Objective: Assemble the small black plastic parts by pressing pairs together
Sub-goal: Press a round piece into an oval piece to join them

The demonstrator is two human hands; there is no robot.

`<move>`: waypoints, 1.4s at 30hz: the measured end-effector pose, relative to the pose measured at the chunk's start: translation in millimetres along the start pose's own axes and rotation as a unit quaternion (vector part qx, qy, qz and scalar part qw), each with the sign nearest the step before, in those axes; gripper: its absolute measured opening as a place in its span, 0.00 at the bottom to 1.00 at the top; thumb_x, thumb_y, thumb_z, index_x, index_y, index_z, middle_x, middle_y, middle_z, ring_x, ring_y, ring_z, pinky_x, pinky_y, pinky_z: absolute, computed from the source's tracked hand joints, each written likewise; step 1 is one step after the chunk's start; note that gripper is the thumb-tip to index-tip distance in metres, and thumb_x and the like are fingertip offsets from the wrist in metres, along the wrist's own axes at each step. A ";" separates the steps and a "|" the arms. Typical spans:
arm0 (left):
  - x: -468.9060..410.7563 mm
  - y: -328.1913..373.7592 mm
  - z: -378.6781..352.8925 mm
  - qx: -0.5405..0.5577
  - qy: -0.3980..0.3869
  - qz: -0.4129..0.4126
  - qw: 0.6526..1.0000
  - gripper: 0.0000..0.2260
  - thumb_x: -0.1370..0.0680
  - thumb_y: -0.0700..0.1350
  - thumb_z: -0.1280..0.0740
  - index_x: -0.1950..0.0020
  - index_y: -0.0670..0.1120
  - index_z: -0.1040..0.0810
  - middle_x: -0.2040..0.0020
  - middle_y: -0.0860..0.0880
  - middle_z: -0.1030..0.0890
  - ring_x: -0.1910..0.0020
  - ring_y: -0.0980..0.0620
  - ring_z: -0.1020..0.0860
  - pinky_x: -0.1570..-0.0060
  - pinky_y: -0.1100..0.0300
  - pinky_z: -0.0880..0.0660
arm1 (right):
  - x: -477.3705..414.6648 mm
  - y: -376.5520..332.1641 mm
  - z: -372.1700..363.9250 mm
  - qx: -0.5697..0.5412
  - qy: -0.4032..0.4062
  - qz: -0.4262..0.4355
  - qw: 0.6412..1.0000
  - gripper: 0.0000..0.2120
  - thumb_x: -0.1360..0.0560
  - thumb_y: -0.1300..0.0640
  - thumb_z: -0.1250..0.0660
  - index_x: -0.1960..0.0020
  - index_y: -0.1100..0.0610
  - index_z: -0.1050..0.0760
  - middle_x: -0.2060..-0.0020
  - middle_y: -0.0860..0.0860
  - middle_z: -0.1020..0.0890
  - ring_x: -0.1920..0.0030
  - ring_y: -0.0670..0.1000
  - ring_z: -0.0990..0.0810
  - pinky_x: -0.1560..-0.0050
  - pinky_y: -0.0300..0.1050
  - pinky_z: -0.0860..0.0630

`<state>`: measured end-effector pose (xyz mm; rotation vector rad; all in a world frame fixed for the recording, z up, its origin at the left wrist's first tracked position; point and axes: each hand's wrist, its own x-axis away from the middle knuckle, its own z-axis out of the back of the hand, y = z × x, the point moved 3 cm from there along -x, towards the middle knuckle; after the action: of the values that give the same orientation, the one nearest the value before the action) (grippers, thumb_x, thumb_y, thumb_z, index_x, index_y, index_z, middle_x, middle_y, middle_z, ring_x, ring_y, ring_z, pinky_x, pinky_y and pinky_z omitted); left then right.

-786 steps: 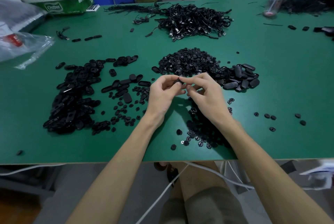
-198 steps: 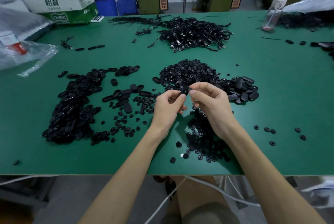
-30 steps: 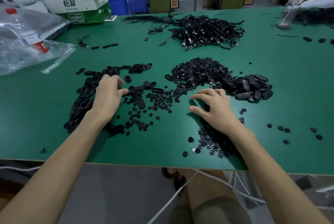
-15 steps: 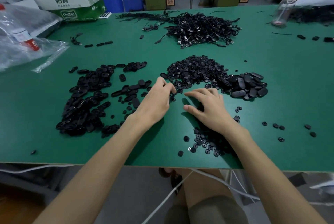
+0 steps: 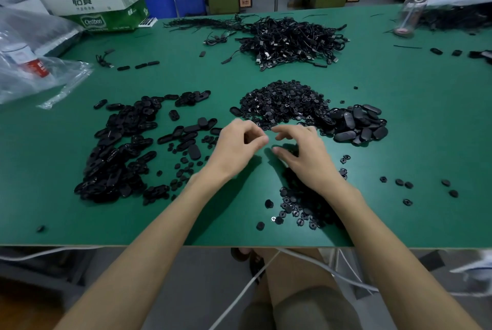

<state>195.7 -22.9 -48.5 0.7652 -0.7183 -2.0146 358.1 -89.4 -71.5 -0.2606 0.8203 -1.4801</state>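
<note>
picking next pair, frame centre
left hand [image 5: 235,144] curled, hold unclear; right hand [image 5: 300,154] loose by pile [image 5: 282,100]. best align squarely before pressing.

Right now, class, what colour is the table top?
Green; the table shows best in the head view.

The small black plastic parts [image 5: 282,100] gleamed faintly against the smooth, matt green tabletop [image 5: 412,130]; the bag [image 5: 53,74] was clear, crinkled, shiny plastic film, the carton [image 5: 106,10] printed cardboard.
</note>
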 end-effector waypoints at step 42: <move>12.1 -5.8 -29.2 0.463 0.011 0.069 0.884 0.05 0.20 0.36 0.28 0.47 0.42 0.14 0.49 0.44 0.20 0.50 0.44 0.14 0.44 0.56 0.18 | 9.5 -10.7 21.0 -0.161 0.126 -0.063 0.977 0.05 0.20 0.57 0.29 0.48 0.55 0.14 0.61 0.46 0.13 0.59 0.44 0.15 0.53 0.41 0.19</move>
<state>208.7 -36.4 -74.6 1.2121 -1.7125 -1.4555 361.8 -106.4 -52.9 -0.3773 1.2727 -1.5138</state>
